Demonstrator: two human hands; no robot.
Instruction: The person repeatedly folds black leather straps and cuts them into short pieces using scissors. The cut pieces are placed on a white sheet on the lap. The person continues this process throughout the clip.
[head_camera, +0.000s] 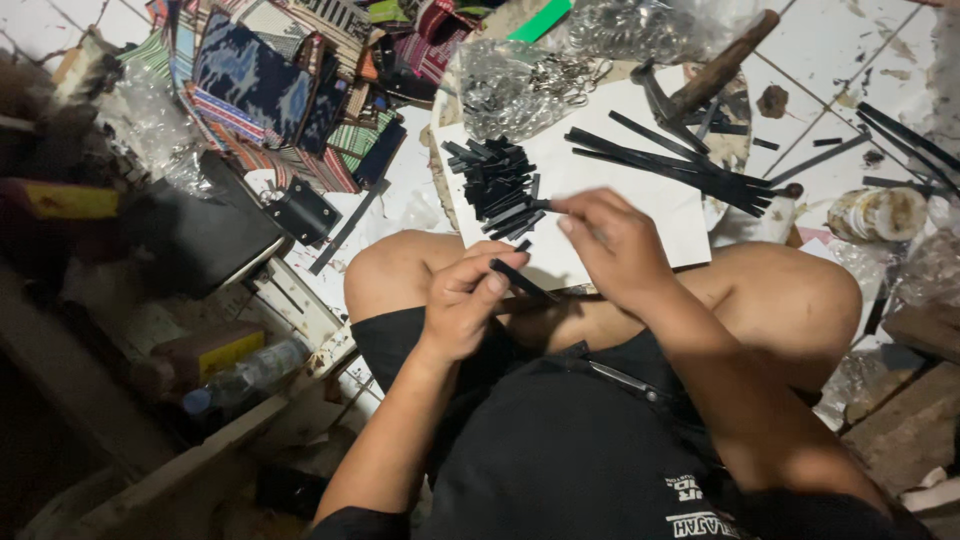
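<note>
Centre of the frame: left hand (462, 300) pinching a short black strip (522, 281) between thumb and fingers, above the crossed bare legs. Just right of it, right hand (612, 245) with fingertips closed on another small black piece (541, 204) at the edge of the pile of short strips (497, 186). Pile lying on a white board (640, 200), upper centre. Long black strips (668, 162) fanned across the board's right side. Upper right, a hammer (700, 80). Upper left, woven patterned pouches (280, 80). Lower left, a plastic bottle (245, 377).
</note>
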